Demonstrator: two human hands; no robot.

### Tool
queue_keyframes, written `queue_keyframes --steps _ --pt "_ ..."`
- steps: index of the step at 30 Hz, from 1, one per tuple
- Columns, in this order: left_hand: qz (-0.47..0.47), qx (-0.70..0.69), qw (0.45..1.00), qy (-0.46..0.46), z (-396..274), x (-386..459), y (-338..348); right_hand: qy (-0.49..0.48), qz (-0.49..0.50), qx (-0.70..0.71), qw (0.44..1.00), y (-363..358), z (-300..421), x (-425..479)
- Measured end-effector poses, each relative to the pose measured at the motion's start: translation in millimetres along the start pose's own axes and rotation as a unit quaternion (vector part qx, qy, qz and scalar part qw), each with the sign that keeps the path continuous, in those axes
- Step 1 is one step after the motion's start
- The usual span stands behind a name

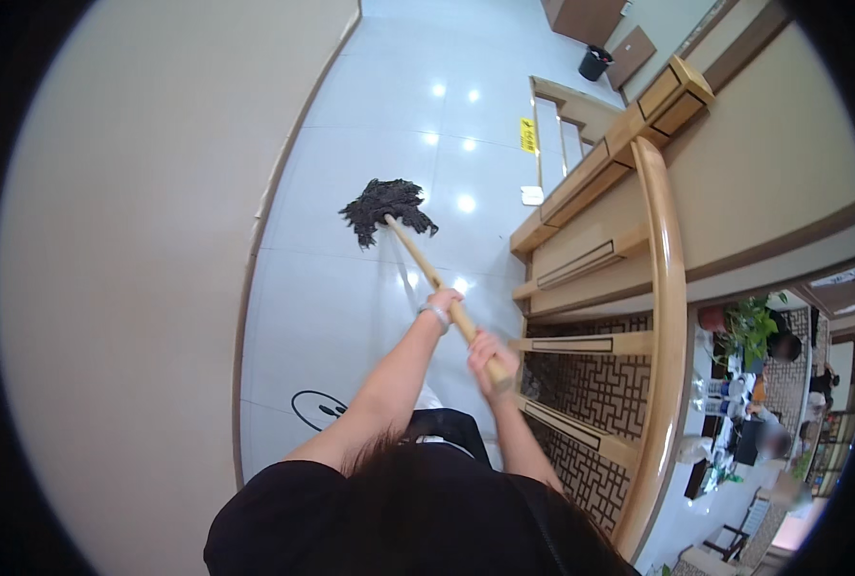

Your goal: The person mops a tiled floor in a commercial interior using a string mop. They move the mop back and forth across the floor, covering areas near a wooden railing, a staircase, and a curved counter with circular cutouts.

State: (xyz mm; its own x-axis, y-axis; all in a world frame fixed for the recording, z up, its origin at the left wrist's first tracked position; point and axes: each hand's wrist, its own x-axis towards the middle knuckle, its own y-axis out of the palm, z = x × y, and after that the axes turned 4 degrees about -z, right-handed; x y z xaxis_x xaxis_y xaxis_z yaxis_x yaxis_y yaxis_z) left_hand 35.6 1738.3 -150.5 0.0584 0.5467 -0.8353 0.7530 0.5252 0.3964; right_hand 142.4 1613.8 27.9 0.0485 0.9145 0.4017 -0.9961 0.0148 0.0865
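Observation:
A string mop with a dark head rests spread on the glossy tiled floor ahead of me. Its pale wooden handle slants back towards my body. My left hand, with a bracelet at the wrist, grips the shaft lower down, nearer the mop head. Closer to the top end, my right hand is wrapped around the same handle and looks slightly blurred. The handle's butt end sticks out just past the right hand.
A plain wall runs along the left. On the right stands a wooden stair railing; steps drop away beyond it, with a yellow sign at their edge. A black bin stands farther off. Several people sit below right.

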Motion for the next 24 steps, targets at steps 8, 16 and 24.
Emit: queue_keyframes --steps 8,16,24 --pt "0.012 0.007 0.999 -0.05 -56.9 -4.1 56.9 0.049 -0.02 -0.026 0.998 14.7 -17.2 83.6" --pt "-0.017 0.146 0.983 -0.111 -89.3 9.8 11.4 0.024 0.11 -0.011 0.994 28.1 86.2 99.1" --pt "-0.023 0.008 0.993 -0.114 -113.0 19.4 15.3 0.014 0.121 0.028 0.992 39.8 55.7 142.8"
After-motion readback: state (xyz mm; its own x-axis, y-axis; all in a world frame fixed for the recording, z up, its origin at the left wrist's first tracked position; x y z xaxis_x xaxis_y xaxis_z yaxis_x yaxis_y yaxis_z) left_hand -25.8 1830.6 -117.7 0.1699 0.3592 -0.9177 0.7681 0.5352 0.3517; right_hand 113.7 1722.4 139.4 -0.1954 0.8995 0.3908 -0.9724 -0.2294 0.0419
